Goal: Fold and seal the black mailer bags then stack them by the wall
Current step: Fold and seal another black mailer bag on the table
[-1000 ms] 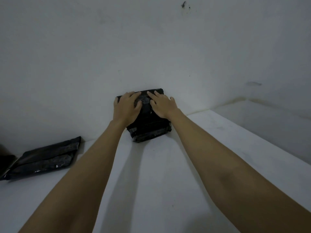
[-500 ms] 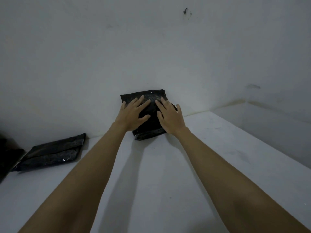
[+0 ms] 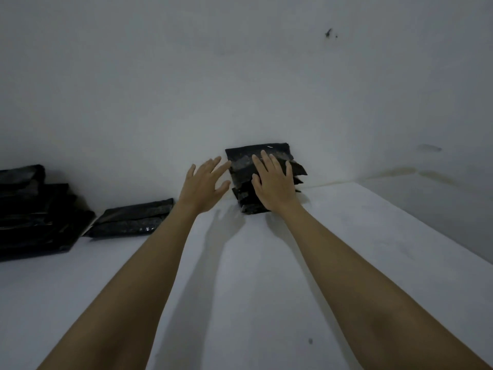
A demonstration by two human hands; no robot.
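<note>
While the stack of black bags (image 3: 262, 180) leans against the wall (image 3: 240, 84) at the back of the bench (image 3: 253, 289), only one hand is now on it. The right hand (image 3: 274, 186) lies flat on the front of the stack, fingers (image 3: 266, 162) straight and spread, pressing the bags toward the wall. The left hand (image 3: 204, 186) has come off: half a second ago both palms lay on the bags, and now it hangs just beside the stack's left edge, fingers wide and holding nothing. On the stack's right side a few bag corners poke out unevenly, so the pile is not squared.

This likely means the placing step is nearly over, with the left hand free to fetch the next one. A single flat bag (image 3: 130, 218) lies near the wall to the left, and further left sits a dark heap of more bags (image 3: 34, 212); whether those are sealed cannot be told in this dim light. If the right hand lifts too soon, the leaning stack may slump.
</note>
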